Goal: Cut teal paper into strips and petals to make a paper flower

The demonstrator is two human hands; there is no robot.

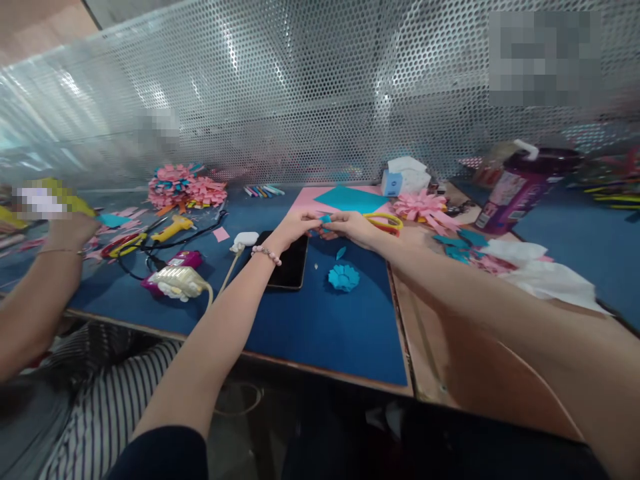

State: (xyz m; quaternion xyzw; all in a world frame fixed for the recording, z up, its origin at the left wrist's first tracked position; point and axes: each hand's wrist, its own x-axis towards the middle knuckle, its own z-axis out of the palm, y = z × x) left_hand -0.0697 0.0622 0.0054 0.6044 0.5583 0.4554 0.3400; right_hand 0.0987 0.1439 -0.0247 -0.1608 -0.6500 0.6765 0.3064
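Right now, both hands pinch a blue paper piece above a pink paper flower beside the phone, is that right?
No: the head view shows the paper flower is blue, not pink. The left hand and right hand pinch the blue paper piece above it, beside the phone.

I am facing a table (430,347) under a blue mat (325,327); at twelve o'clock a perforated metal screen (320,87) is catching light, tan wall (40,27) at eleven.

A turquoise paper scrap (325,219) is seen in the grip, with a paper flower (343,277) of the same turquoise just nearer on a dark blue mat (325,333), a pink sheet (307,198) and a turquoise sheet (350,199) just beyond, yellow-handled scissors (387,221) to its right and a black phone (290,267) to its left.
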